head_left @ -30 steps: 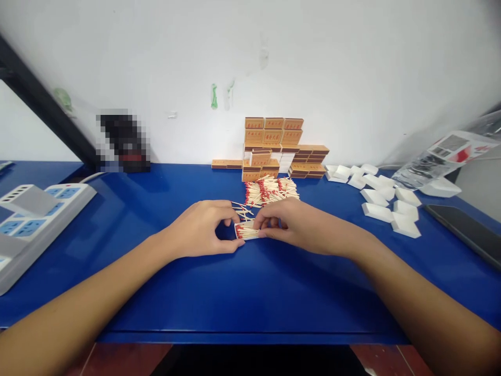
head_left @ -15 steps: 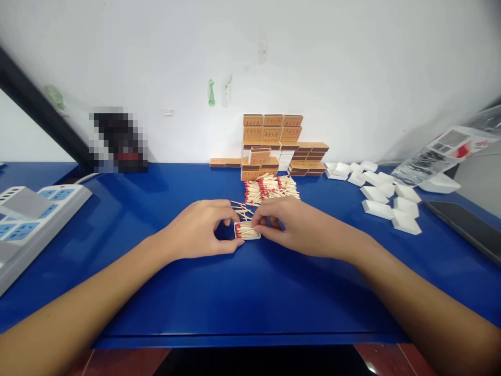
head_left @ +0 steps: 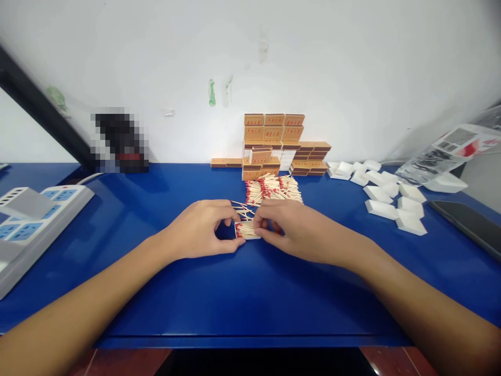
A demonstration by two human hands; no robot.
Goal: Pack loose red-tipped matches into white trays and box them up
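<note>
A small white matchbox tray (head_left: 250, 239) rests on the blue table, filled with red-tipped matches (head_left: 245, 230). My left hand (head_left: 205, 227) grips the tray's left end, thumb at the near side and fingers at the far side. Over the tray's right end, the thumb and forefinger of my right hand (head_left: 285, 224) are pinched together on the matches; how many they hold is hidden. Several loose matches (head_left: 243, 210) lie just behind the tray. Beyond them is a large heap of matches (head_left: 274, 189), partly covered by my right hand.
Orange matchboxes (head_left: 273, 133) stand stacked against the wall. Several white trays (head_left: 381, 209) are scattered at the right, near a plastic-wrapped pack (head_left: 442, 154) and a black phone (head_left: 467, 224). A power strip (head_left: 43, 222) lies at the left on the blue table (head_left: 235, 297).
My right hand has shifted very slightly to the right and down at the tray's end. My left hand keeps its hold. The whole view has moved a little.
</note>
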